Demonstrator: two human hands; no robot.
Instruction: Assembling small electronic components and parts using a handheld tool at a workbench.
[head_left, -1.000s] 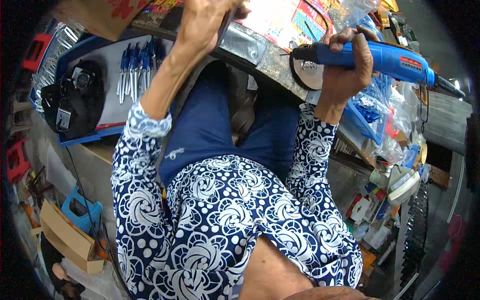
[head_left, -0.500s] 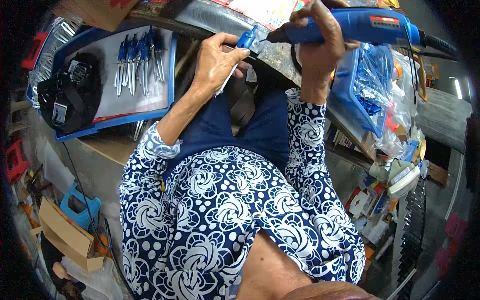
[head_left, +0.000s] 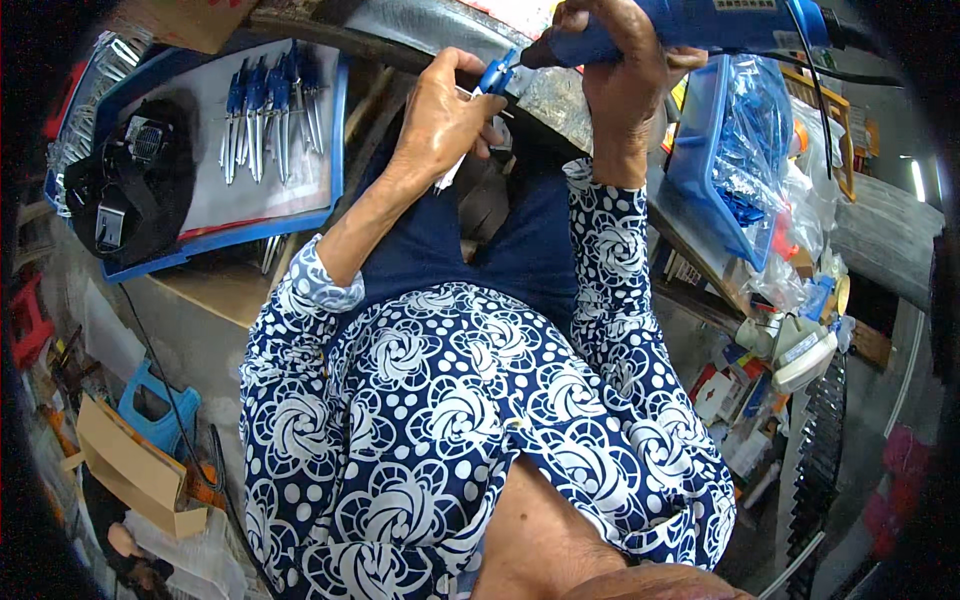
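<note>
My left hand [head_left: 430, 120] is closed around a slim part with a blue end [head_left: 492, 78] and a pale shaft, the blue end sticking out beyond the fingers. My right hand [head_left: 628, 75] grips a blue electric screwdriver [head_left: 710, 25] with a dark nose and a cable at its rear. The screwdriver's nose points left and is right up against the blue end; the exact contact is too small to make out. In a blue tray [head_left: 338, 170] on the left lie several similar blue-and-silver parts [head_left: 262, 100].
A black strapped device [head_left: 140, 170] occupies the tray's left side. On the right, a blue bin [head_left: 690, 150] contains clear bags of small blue pieces [head_left: 750, 150]. The bench edge [head_left: 340, 35] runs beyond my hands. A cardboard box [head_left: 135, 465] and a blue stool [head_left: 155, 410] are lower left.
The screwdriver has moved up and left, closing the gap to the blue end. My left hand keeps its grip on the part, which is turned slightly.
</note>
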